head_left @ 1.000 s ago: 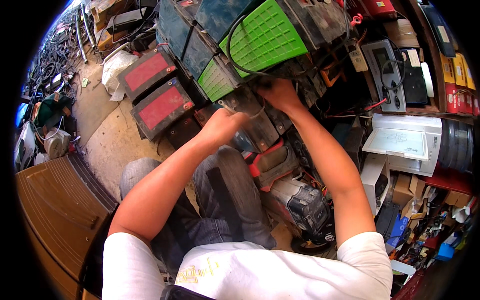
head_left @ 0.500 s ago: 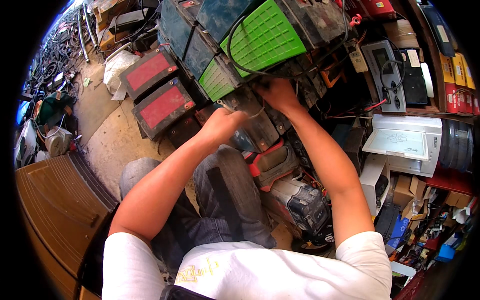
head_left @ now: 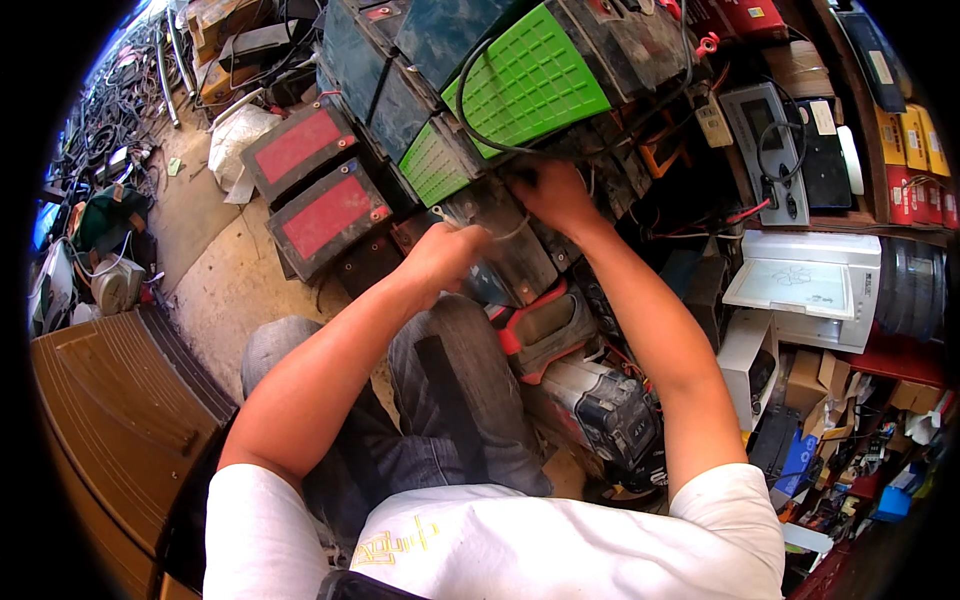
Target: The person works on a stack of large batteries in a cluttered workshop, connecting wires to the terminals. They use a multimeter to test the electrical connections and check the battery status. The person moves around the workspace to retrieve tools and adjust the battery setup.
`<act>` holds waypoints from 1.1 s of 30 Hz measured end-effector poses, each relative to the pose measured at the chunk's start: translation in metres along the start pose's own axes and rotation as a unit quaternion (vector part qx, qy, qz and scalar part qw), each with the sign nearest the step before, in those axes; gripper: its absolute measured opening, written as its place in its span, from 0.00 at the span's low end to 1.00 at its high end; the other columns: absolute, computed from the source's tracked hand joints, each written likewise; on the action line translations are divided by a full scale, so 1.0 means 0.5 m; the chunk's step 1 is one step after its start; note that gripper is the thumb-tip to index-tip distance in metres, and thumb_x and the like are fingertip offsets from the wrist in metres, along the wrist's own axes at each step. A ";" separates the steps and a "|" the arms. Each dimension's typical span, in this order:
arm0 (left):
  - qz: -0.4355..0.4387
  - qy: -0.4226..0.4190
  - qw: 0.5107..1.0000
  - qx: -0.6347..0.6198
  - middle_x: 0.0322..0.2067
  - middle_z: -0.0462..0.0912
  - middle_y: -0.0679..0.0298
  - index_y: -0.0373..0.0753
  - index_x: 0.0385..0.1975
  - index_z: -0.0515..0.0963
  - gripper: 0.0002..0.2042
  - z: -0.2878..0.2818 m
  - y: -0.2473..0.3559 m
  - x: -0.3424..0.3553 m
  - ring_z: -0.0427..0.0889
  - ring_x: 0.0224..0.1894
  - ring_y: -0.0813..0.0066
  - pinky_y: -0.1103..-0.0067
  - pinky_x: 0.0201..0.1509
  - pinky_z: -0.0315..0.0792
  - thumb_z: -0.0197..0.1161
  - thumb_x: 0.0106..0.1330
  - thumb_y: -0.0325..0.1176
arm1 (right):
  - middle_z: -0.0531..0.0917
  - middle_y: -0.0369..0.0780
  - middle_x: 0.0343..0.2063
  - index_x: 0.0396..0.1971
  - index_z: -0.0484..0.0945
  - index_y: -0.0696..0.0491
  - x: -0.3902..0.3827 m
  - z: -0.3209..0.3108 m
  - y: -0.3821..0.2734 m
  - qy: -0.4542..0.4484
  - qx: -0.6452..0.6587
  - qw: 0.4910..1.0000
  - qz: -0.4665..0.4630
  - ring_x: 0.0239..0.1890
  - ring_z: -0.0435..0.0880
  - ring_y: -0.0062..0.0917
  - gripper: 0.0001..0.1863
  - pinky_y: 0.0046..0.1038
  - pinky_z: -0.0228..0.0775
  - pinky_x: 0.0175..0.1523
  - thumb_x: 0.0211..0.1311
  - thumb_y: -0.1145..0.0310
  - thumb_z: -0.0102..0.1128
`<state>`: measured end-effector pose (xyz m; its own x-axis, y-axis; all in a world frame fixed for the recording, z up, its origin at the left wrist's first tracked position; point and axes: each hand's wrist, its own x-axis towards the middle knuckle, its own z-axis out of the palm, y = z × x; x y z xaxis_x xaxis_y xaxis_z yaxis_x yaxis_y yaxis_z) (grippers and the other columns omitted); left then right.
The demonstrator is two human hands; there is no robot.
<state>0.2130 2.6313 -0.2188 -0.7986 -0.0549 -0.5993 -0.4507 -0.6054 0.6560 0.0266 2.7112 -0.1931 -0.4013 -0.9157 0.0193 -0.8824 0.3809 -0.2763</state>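
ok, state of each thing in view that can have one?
Left hand: curled shut on a thin pale piece
Right hand: fingertips in shadow, grip unclear
Black cable: bent in a loop
Green panel: tilted
Two red-topped blocks: lying side by side
Cardboard box: flaps open

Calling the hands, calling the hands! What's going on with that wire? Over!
Left hand closed on pale wire. Right hand below green panel, grip lost in shadow. Black cable crossing just above right hand.
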 end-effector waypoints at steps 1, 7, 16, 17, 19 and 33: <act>-0.002 0.000 1.000 -0.001 0.13 0.52 0.78 0.31 0.31 0.78 0.15 -0.001 -0.001 0.002 0.51 0.15 0.87 0.84 0.17 0.46 0.50 0.62 0.38 | 0.80 0.49 0.28 0.29 0.80 0.57 -0.001 0.000 0.001 0.008 0.017 1.000 -0.009 0.33 0.79 0.44 0.15 0.36 0.70 0.39 0.52 0.59 0.58; -0.015 0.019 0.999 0.023 0.12 0.53 0.77 0.32 0.31 0.78 0.16 -0.003 -0.001 0.000 0.52 0.15 0.86 0.84 0.17 0.46 0.51 0.61 0.40 | 0.80 0.49 0.27 0.28 0.80 0.56 0.000 -0.002 -0.012 0.000 -0.042 0.999 0.028 0.33 0.78 0.45 0.15 0.37 0.71 0.38 0.52 0.59 0.57; -0.005 -0.016 0.998 0.058 0.14 0.58 0.75 0.35 0.26 0.76 0.10 -0.037 0.000 -0.034 0.56 0.15 0.86 0.86 0.16 0.48 0.58 0.58 0.37 | 0.80 0.49 0.25 0.25 0.80 0.56 0.000 -0.001 -0.015 -0.016 -0.087 0.996 0.025 0.29 0.79 0.44 0.15 0.41 0.72 0.37 0.51 0.58 0.56; -0.003 -0.032 0.998 0.052 0.14 0.59 0.75 0.36 0.26 0.76 0.09 -0.043 0.000 -0.038 0.56 0.16 0.86 0.86 0.16 0.49 0.58 0.58 0.36 | 0.80 0.49 0.24 0.24 0.80 0.56 -0.001 0.000 -0.016 -0.015 -0.090 0.996 0.024 0.29 0.79 0.44 0.15 0.41 0.72 0.37 0.52 0.58 0.56; -0.003 -0.064 0.998 0.004 0.16 0.61 0.74 0.36 0.26 0.75 0.08 -0.058 -0.007 -0.037 0.58 0.17 0.85 0.86 0.17 0.51 0.55 0.58 0.35 | 0.80 0.50 0.23 0.23 0.80 0.57 0.002 0.004 -0.015 -0.014 -0.095 0.995 0.019 0.29 0.79 0.44 0.16 0.41 0.72 0.37 0.52 0.57 0.55; 0.014 -0.068 0.965 -0.254 0.30 0.78 0.57 0.30 0.43 0.68 0.16 -0.118 0.008 -0.095 0.73 0.26 0.73 0.78 0.32 0.70 0.41 0.57 0.28 | 0.79 0.50 0.26 0.26 0.78 0.58 -0.024 -0.028 -0.085 0.060 -0.063 0.996 -0.018 0.32 0.77 0.46 0.18 0.40 0.69 0.37 0.54 0.55 0.56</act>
<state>0.2725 2.5848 -0.2150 -0.8678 0.0063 -0.4969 -0.2022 -0.9179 0.3415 0.0656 2.7080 -0.1681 -0.3882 -0.9102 0.1441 -0.9177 0.3675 -0.1507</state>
